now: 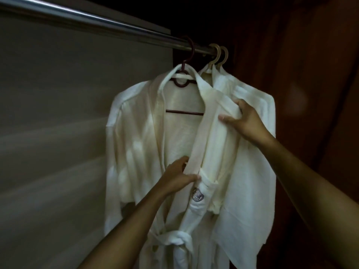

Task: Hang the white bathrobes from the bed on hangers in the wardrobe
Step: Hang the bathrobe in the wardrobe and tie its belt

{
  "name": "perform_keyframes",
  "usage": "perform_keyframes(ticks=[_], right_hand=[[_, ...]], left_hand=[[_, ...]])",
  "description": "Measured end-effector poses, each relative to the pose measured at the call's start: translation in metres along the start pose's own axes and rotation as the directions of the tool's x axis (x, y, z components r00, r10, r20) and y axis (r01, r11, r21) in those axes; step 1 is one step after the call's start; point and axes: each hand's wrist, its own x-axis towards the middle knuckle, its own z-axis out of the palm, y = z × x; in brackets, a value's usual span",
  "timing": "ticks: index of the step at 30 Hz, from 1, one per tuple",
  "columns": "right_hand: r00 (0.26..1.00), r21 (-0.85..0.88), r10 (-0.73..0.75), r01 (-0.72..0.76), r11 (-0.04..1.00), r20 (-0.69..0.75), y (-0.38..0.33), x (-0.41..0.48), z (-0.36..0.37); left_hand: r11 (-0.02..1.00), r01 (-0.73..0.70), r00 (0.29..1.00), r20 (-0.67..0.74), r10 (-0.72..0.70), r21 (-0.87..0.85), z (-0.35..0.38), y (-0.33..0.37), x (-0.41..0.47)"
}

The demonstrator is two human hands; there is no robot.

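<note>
Two hands on the front bathrobe, head view. It hangs on a dark hanger from the metal rail, up and left of my right hand. Right hand pinches the robe's right lapel, thumb in front, fingers behind the fold. Left hand, lower down, is clamped on the same lapel band just above the pocket logo. Belt knot sits below my left hand. More white robes on pale hangers hang behind, above my right hand.
</note>
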Motion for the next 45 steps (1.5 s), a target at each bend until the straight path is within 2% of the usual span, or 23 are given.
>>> perform_keyframes(ticks=[1,2,3,4,5,8,9,10,11,12,14,15,16,17,19,21,24,27,30,34,37,40,45], right_hand=[[0.999,0.020,0.022,-0.023,1.000,0.047,0.003,-0.004,-0.003],[0.995,0.036,0.035,-0.039,0.999,0.093,0.007,-0.006,-0.006],[0.991,0.047,0.043,-0.049,0.998,0.127,0.012,-0.007,-0.010],[0.989,0.039,0.053,-0.059,0.998,0.140,0.015,-0.008,-0.015],[0.988,0.013,0.059,-0.061,0.998,0.140,0.018,-0.009,-0.018],[0.992,-0.060,0.076,-0.070,0.996,0.104,0.024,-0.010,-0.022],[0.992,-0.051,0.084,-0.079,0.996,0.098,0.025,-0.010,-0.022],[0.993,-0.044,0.082,-0.078,0.996,0.090,0.024,-0.011,-0.021],[0.995,-0.035,0.066,-0.064,0.997,0.070,0.021,-0.011,-0.021],[0.999,-0.029,0.036,-0.034,0.999,0.038,0.017,-0.011,-0.021],[0.996,-0.027,-0.075,0.074,0.997,-0.046,-0.001,-0.009,-0.021],[0.984,-0.058,-0.154,0.149,0.987,-0.090,-0.012,-0.008,-0.020],[0.963,-0.122,-0.244,0.229,0.966,-0.119,-0.023,-0.006,-0.018],[0.936,-0.213,-0.333,0.304,0.928,-0.115,-0.032,-0.002,-0.016],[0.877,-0.413,-0.479,0.424,0.806,-0.036,-0.043,0.007,-0.008],[0.869,-0.530,-0.494,0.427,0.733,0.017,-0.043,0.020,-0.004],[0.905,-0.548,-0.425,0.348,0.761,-0.015,-0.030,0.040,-0.013],[0.940,-0.453,-0.338,0.283,0.846,-0.043,-0.020,0.047,-0.030],[0.948,-0.449,-0.313,0.254,0.857,-0.060,-0.011,0.038,-0.037],[0.962,-0.406,-0.259,0.203,0.891,-0.088,0.014,0.019,-0.041],[0.985,-0.314,-0.111,0.066,0.947,-0.129,0.027,-0.005,-0.038],[0.994,-0.257,0.002,-0.029,0.966,-0.106,0.036,-0.032,-0.022],[0.951,-0.129,0.294,-0.281,0.951,0.094,0.072,-0.063,-0.019]], left_hand=[[0.997,-0.036,0.995,-0.094,0.042,0.064,-0.001,0.000,0.004],[0.999,-0.030,0.978,-0.207,0.039,0.045,-0.005,-0.001,0.007],[1.000,-0.018,0.946,-0.324,0.025,0.024,-0.008,-0.005,0.009],[0.999,0.034,0.927,-0.375,-0.021,0.028,-0.011,-0.010,0.012],[0.997,0.069,0.931,-0.362,-0.051,0.037,-0.015,-0.013,0.012],[0.965,0.065,0.995,-0.092,-0.043,0.255,-0.026,-0.004,0.008],[0.977,0.063,0.996,-0.078,-0.048,0.203,-0.032,0.008,0.005],[0.997,0.047,0.991,-0.127,-0.039,0.062,-0.042,0.022,0.001],[0.998,0.025,0.969,-0.242,-0.038,-0.057,-0.056,0.038,-0.002],[0.995,-0.009,0.916,-0.401,-0.033,-0.104,-0.071,0.054,-0.004],[0.993,-0.107,0.726,-0.680,0.106,0.040,-0.103,0.083,-0.008],[0.969,-0.167,0.612,-0.751,0.248,0.184,-0.115,0.093,-0.004],[0.928,-0.198,0.540,-0.755,0.372,0.316,-0.123,0.099,0.004],[0.885,-0.195,0.541,-0.706,0.457,0.423,-0.127,0.106,0.014],[0.817,-0.163,0.646,-0.566,0.513,0.554,-0.128,0.112,0.044],[0.790,-0.180,0.754,-0.433,0.493,0.587,-0.126,0.113,0.072],[0.779,-0.238,0.846,-0.271,0.460,0.581,-0.128,0.120,0.106],[0.783,-0.290,0.885,-0.157,0.438,0.550,-0.130,0.134,0.127],[0.788,-0.254,0.876,-0.212,0.433,0.561,-0.122,0.123,0.133],[0.919,-0.002,0.892,-0.414,0.179,0.394,-0.116,0.073,0.117],[0.905,0.073,0.826,-0.534,0.181,0.420,-0.104,0.028,0.101],[0.873,0.116,0.848,-0.504,0.161,0.473,-0.068,-0.005,0.088],[0.960,0.050,0.901,-0.427,0.076,0.277,-0.043,-0.015,0.074]])
